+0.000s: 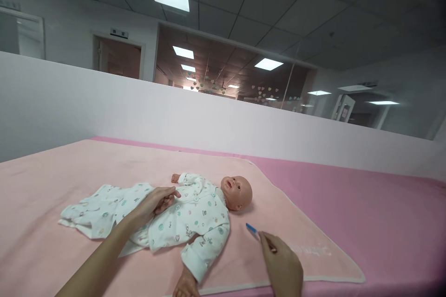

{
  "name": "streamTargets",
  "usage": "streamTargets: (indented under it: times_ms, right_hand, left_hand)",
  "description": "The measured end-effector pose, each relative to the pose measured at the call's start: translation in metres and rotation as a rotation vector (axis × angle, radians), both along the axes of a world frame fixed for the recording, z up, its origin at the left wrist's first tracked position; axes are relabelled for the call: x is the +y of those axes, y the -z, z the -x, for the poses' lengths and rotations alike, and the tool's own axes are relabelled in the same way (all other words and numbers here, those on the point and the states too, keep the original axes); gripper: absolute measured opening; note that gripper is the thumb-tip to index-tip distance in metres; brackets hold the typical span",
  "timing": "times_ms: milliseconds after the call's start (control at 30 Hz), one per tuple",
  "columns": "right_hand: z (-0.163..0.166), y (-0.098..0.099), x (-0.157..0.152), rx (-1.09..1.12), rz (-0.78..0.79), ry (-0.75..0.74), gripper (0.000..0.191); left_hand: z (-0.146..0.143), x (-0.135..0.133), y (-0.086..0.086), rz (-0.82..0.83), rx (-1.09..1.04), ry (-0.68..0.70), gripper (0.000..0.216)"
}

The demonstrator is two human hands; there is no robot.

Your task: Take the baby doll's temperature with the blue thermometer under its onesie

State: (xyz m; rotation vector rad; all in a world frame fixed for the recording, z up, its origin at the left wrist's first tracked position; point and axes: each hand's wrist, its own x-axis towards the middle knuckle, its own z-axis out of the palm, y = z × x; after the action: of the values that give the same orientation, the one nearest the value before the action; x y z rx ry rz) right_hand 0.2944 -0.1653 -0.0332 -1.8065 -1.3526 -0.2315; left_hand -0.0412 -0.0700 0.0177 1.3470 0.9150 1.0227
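Note:
A baby doll (237,193) lies on its back, dressed in a white top (188,213) with small coloured prints. My left hand (160,199) rests on the doll's belly, over the clothing. Its fingers are loosely bent, and I see nothing held in them. White printed trousers (104,209) spread to the left, partly hidden behind my left forearm. To the right of the doll, below its head, my right hand (280,260) is closed around a slim white stick with a blue end (251,229). The blue end points up and left, apart from the doll.
Under the doll is a peach-pink mat (139,160) with a pale edge, over a darker pink surface (313,185). A low white wall (195,116) runs along the back. Beyond it are a window (237,69) and a doorway (121,55).

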Motion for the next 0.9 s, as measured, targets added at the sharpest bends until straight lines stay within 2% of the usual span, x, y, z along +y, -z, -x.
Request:
streamTargets:
  times_ms: [100,233,467,600,767,900]
  right_hand:
    - [-0.001,0.015,-0.001,-0.046,0.097,0.068,0.022]
    - [0.007,0.009,0.002,-0.098,0.154,0.133,0.026]
    - [0.006,0.015,0.018,-0.226,0.142,0.053,0.02]
    - [0.029,-0.007,0.025,-0.203,0.031,0.038,0.015]
    - [0.086,-0.044,0.055,-0.241,0.05,-0.3,0.016]
    - [0.118,-0.045,0.099,-0.43,0.042,-0.334,0.019]
  left_hand:
    - [0.0,0.005,0.005,0.011,0.02,-0.015,0.041]
    - [0.001,0.007,0.007,-0.009,0.028,-0.011,0.04]
    - [0.0,0.003,0.002,-0.018,0.064,0.017,0.042]
    - [0.0,0.002,0.002,-0.03,0.076,0.004,0.043]
    - [0.001,0.005,0.006,-0.047,0.062,0.008,0.043]
    - [0.0,0.005,0.006,-0.037,0.06,-0.012,0.043]
